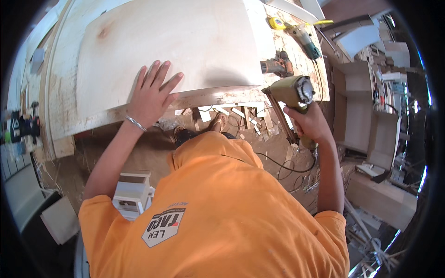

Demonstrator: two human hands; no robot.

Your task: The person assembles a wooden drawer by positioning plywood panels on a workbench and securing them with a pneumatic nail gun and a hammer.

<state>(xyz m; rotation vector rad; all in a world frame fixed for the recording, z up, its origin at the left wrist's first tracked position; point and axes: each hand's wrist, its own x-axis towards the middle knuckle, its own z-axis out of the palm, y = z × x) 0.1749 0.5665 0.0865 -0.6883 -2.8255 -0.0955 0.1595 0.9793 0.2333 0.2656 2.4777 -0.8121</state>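
Observation:
A large pale wooden panel (185,41) lies on the workbench, its near edge close to me. My left hand (153,92) rests flat on the panel near that edge, fingers spread. In my right hand (313,123) is an olive-green nail gun (289,92), gripped by its handle just off the panel's near right corner. The gun's long magazine slants down toward me, and an air hose (296,170) trails from the handle's base. Whether the nose touches the panel's edge cannot be made out.
Right of the panel, the workbench (320,88) bears an orange-and-black cordless drill (278,66), a green-and-grey power tool (306,41) and a yellow tape measure (277,23). Wood offcuts (255,118) litter the floor below. Cabinet carcasses (359,106) stand at right; a small white cabinet piece (132,194) is at left.

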